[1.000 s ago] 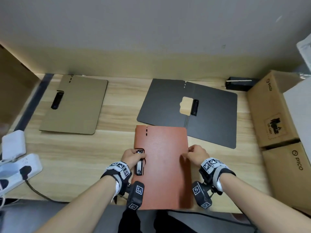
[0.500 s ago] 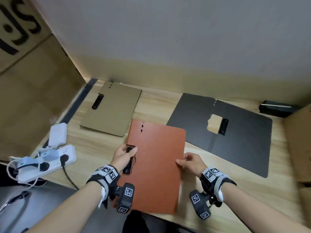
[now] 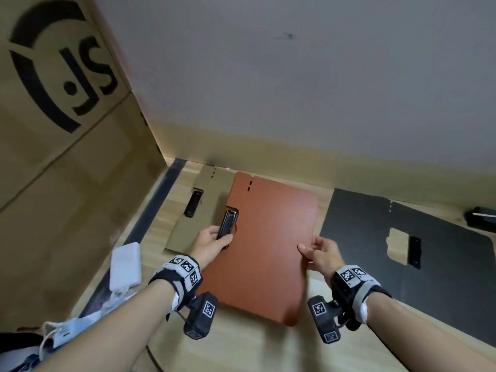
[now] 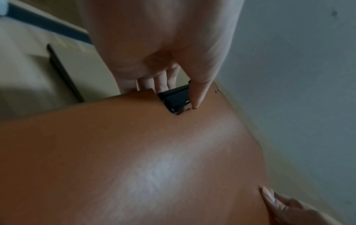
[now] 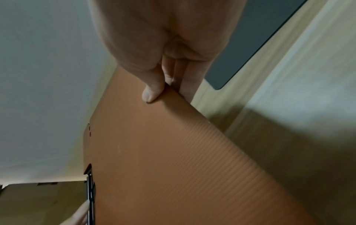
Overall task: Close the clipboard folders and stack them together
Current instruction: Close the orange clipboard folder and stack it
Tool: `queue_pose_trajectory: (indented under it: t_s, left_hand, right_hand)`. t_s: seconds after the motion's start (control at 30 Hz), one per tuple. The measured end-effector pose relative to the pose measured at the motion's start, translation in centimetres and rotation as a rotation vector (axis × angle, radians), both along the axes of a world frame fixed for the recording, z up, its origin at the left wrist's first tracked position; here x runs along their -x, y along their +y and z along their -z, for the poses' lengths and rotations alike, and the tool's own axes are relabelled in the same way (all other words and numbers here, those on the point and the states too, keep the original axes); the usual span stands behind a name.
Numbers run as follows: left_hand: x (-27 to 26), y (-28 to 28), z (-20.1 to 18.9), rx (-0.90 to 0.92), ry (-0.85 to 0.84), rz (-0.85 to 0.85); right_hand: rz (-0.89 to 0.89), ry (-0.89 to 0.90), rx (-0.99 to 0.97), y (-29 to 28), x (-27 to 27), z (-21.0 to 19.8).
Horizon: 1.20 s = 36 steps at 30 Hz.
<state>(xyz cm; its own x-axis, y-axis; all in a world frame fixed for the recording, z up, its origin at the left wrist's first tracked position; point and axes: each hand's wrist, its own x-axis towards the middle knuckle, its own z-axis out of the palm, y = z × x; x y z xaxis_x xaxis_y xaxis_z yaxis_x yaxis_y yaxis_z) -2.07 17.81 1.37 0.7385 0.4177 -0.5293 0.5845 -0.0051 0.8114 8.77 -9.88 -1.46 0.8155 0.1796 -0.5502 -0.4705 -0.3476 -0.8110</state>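
Observation:
The closed orange clipboard folder [image 3: 265, 245] is held above the table between both hands, partly over the closed tan folder [image 3: 188, 224]. My left hand [image 3: 212, 241] grips its left edge at the black clip [image 3: 228, 220], thumb on the clip [image 4: 177, 100]. My right hand [image 3: 318, 253] pinches the right edge, thumb on top of the orange folder [image 5: 173, 152]. The black folder [image 3: 429, 264] lies open on the table to the right, a tan pad [image 3: 397, 244] beside its clip.
A big cardboard box [image 3: 59, 130] walls off the left side. A white adapter [image 3: 126, 261] and a power strip [image 3: 64, 334] lie at the near left. A small black box [image 3: 480, 216] sits at the far right by the wall.
Both hands have carried the orange folder up and to the left, from the table's middle until it overlaps the tan folder. My head has turned left with it.

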Motion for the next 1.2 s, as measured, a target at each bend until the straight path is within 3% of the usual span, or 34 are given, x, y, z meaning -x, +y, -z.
queue_pose_trajectory:
  t_s: [0.23,0.4,0.53,0.63,0.73,0.87,0.97,1.2]
  left_hand:
    - [-4.1,8.9,0.3,-0.168,0.063,0.023]
    - [-6.0,13.6,2.6,-0.241,0.093,0.017]
    - [-6.3,15.6,4.7,-0.396,0.233,0.169]
    - [-5.9,15.6,6.6,-0.408,0.353,0.264]
    - [-5.8,15.2,7.5,-0.456,0.361,0.248]
    - [-5.5,13.8,6.8,-0.463,0.347,0.248]
    - [-4.8,11.2,6.3,-0.503,0.354,0.280]
    - [-2.3,3.2,6.0,-0.549,0.359,0.381]
  right_hand:
    - [0.018,-0.007,0.019,9.5,-3.9,1.8]
    - [-0.061,-0.023,0.067,15.3,-5.8,2.3]
    - [-0.203,0.032,0.243,18.0,-5.8,3.8]
    - [-0.272,0.023,0.420,18.7,-5.2,4.2]
    - [-0.273,0.009,0.537,18.4,-4.5,4.2]
    - [-0.230,0.039,0.449,17.1,-3.4,5.0]
    - [-0.235,0.039,0.486,14.2,-2.5,7.1]
    - [-0.226,0.074,0.539,5.9,0.5,7.0]
